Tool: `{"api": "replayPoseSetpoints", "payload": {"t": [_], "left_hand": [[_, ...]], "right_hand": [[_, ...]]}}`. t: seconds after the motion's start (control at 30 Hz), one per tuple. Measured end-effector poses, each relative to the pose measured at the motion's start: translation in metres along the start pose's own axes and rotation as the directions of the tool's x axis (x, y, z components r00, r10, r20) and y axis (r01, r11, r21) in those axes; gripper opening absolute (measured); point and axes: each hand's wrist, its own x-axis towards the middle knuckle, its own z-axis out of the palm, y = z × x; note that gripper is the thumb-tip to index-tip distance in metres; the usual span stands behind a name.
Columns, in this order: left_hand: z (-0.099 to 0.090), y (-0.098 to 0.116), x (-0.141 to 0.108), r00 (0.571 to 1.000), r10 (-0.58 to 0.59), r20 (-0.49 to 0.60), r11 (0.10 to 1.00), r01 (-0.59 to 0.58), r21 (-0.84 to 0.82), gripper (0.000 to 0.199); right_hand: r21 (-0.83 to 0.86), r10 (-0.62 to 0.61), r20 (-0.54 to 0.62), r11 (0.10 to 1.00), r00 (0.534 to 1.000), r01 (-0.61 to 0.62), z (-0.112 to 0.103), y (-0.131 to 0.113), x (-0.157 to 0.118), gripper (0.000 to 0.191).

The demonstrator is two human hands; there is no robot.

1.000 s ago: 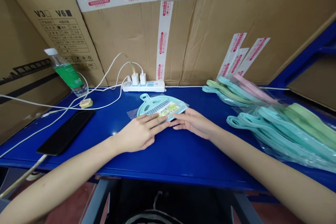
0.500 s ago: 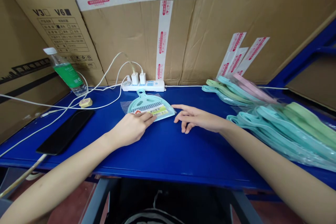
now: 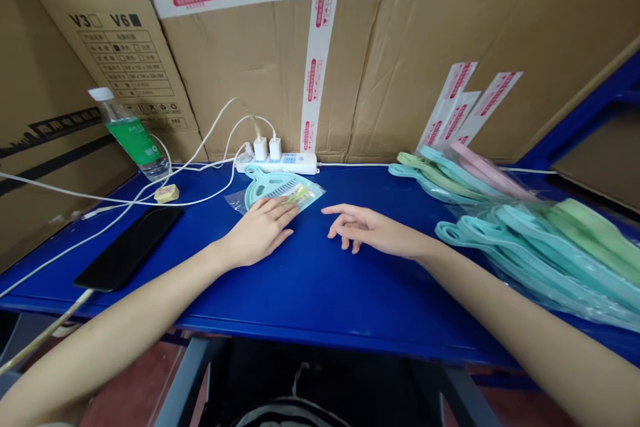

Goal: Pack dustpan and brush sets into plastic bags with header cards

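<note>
A light-blue mini dustpan with a small brush point(image 3: 265, 185), packed in a clear bag with a printed label, lies on the blue table point(image 3: 320, 280) in front of the power strip. My left hand point(image 3: 263, 230) rests with its fingers stretched flat over the dustpan's near edge, covering part of the label. Just right of the bag, apart from it, my right hand point(image 3: 365, 227) hovers with the index finger pointing out and the others loosely curled; nothing is in it. Several bagged dustpans point(image 3: 540, 260) in blue, green and pink lie piled beyond my right forearm.
A white power strip point(image 3: 300, 162) with two chargers stands against the cardboard boxes point(image 3: 260, 47). To the left are a water bottle point(image 3: 135, 140), a black phone point(image 3: 129, 250), a small yellowish block point(image 3: 167, 193) and loose white cables point(image 3: 200, 140).
The bagged dustpan has turned and shifted slightly left under my left hand. That hand's fingers have spread flat over it. My right hand has drawn a little apart from the bag.
</note>
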Motion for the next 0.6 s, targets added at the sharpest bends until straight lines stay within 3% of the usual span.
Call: {"api": "replayPoseSetpoints", "payload": {"t": [0.13, 0.23, 0.3, 0.4, 0.6], "left_hand": [[-0.014, 0.019, -0.002, 0.975, 0.208, -0.081, 0.976, -0.212, -0.049, 0.033], [-0.017, 0.035, -0.006, 0.923, 0.381, -0.054, 0.918, -0.384, -0.102, 0.031], [-0.015, 0.041, -0.007, 0.913, 0.408, -0.027, 0.906, -0.408, -0.114, 0.031], [-0.01, 0.042, -0.008, 0.919, 0.395, 0.019, 0.915, -0.391, -0.101, 0.028], [-0.008, 0.038, -0.008, 0.924, 0.381, 0.025, 0.921, -0.377, -0.096, 0.026]], "right_hand": [[-0.153, -0.044, -0.022, 0.987, 0.999, 0.04, 0.005, -0.001, -0.002, 0.022], [-0.487, -0.144, -0.032, 0.866, 0.989, 0.111, 0.012, -0.005, -0.005, 0.013], [-0.707, -0.18, 0.01, 0.694, 0.984, 0.135, 0.018, -0.009, -0.008, 0.019], [-0.867, -0.144, 0.082, 0.478, 0.986, 0.142, 0.025, -0.015, -0.011, 0.02], [-0.93, -0.087, 0.114, 0.342, 0.99, 0.138, 0.028, -0.02, -0.014, 0.019]]}}
